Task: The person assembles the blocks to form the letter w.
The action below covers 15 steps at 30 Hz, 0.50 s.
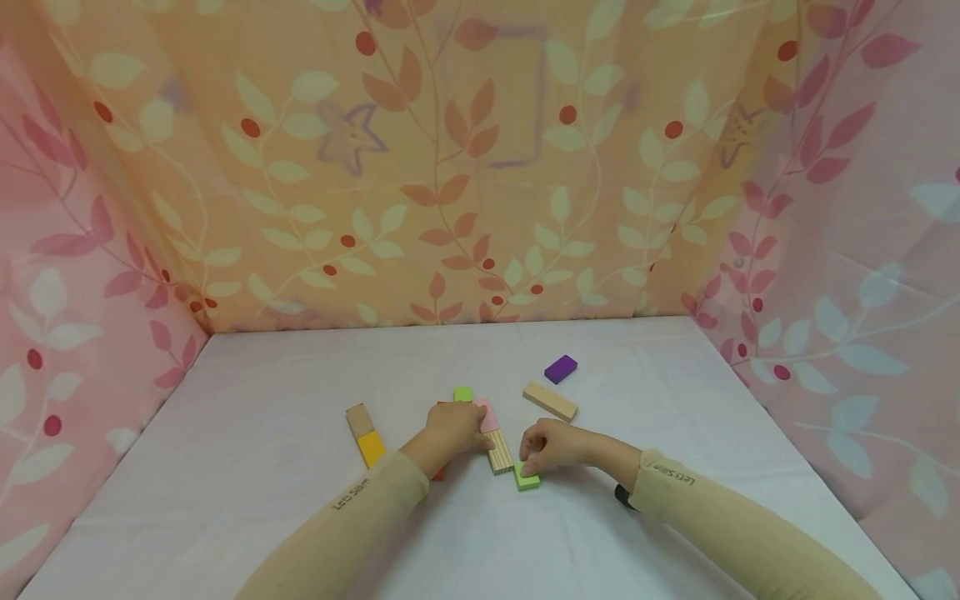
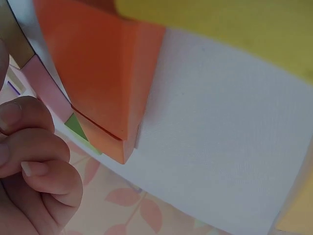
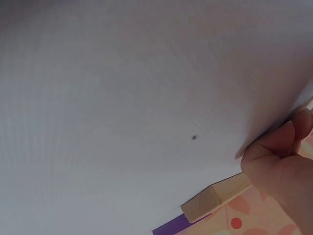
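Note:
My left hand [image 1: 455, 427] is low over a line of blocks, thumb and forefinger at the left edges of a pink block [image 1: 489, 415] and a striped wood block [image 1: 500, 454]. Its other fingers [image 2: 41, 142] curl loosely in the left wrist view. A large orange block [image 2: 98, 73] stands close beside this hand, mostly hidden by it from above. My right hand [image 1: 553, 444] pinches a light green block [image 1: 527, 481] at the near end of the striped one. The right wrist view shows curled fingertips, but the green block is hidden there.
Another green block [image 1: 462, 393] lies at the far end of the line. To the left are a yellow block [image 1: 371, 448] and a tan block [image 1: 359, 418], end to end. A plain wood block [image 1: 550, 401] and a purple block [image 1: 561, 368] lie beyond my right hand. Patterned cloth walls [image 1: 465, 208] border the white table [image 1: 285, 375].

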{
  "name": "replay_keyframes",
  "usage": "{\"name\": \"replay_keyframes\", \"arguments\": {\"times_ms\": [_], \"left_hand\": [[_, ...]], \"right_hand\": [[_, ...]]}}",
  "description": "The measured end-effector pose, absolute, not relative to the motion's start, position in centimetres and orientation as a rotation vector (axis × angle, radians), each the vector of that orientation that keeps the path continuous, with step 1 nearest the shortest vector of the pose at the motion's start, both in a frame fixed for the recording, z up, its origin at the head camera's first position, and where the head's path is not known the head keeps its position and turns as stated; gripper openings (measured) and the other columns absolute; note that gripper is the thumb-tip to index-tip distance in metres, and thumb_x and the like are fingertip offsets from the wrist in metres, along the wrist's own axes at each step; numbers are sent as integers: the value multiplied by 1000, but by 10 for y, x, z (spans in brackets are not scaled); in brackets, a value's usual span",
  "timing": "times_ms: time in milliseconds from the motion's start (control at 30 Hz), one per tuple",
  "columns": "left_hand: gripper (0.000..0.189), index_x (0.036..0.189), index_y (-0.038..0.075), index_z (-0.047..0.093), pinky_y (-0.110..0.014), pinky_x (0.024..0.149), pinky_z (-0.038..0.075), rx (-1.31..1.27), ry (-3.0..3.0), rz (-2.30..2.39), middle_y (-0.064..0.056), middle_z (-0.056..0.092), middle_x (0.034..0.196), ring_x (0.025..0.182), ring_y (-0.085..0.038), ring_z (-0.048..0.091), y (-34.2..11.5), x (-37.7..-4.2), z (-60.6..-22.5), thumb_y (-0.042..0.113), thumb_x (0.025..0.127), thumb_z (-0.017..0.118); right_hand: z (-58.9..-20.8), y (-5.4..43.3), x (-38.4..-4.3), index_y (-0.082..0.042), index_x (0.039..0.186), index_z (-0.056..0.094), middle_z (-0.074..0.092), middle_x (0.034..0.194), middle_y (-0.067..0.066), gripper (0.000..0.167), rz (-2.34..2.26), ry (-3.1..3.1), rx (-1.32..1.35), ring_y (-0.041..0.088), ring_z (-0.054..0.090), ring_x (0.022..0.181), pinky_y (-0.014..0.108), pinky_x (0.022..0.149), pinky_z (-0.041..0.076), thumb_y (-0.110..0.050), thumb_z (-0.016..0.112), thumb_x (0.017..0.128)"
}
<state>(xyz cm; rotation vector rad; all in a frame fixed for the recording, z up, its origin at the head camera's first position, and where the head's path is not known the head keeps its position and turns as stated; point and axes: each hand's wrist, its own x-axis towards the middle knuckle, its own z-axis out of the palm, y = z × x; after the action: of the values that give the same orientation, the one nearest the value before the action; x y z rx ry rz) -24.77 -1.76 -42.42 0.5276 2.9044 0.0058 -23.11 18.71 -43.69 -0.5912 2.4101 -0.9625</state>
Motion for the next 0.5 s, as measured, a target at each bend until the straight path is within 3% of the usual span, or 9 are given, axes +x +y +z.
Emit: {"name": "replay_keyframes", "arguments": {"times_ms": [100, 300, 500], "left_hand": [[59, 124, 19, 65, -37, 66, 53, 540, 2901, 12, -1, 70, 92, 70, -13, 58, -19, -247, -422, 53, 77, 75], [61, 128, 18, 64, -39, 70, 54, 541, 2903, 41, -4, 71, 103, 80, -17, 63, -19, -243, -416, 52, 78, 74], [61, 128, 19, 64, -39, 70, 54, 540, 2909, 34, -3, 71, 99, 78, -16, 61, -19, -244, -418, 53, 79, 73]], "right_hand": [[-435, 187, -231, -8, 86, 70, 48, 82, 2, 16, -970, 2397, -559, 17, 43, 81, 29, 68, 36, -13, 82, 78], [-435, 187, -231, -8, 88, 70, 49, 81, 3, 16, -984, 2396, -521, 18, 43, 81, 29, 67, 36, -11, 81, 78], [-436, 188, -230, -7, 89, 70, 49, 80, 2, 15, -1029, 2383, -517, 17, 43, 79, 28, 66, 36, -12, 80, 80]]}}
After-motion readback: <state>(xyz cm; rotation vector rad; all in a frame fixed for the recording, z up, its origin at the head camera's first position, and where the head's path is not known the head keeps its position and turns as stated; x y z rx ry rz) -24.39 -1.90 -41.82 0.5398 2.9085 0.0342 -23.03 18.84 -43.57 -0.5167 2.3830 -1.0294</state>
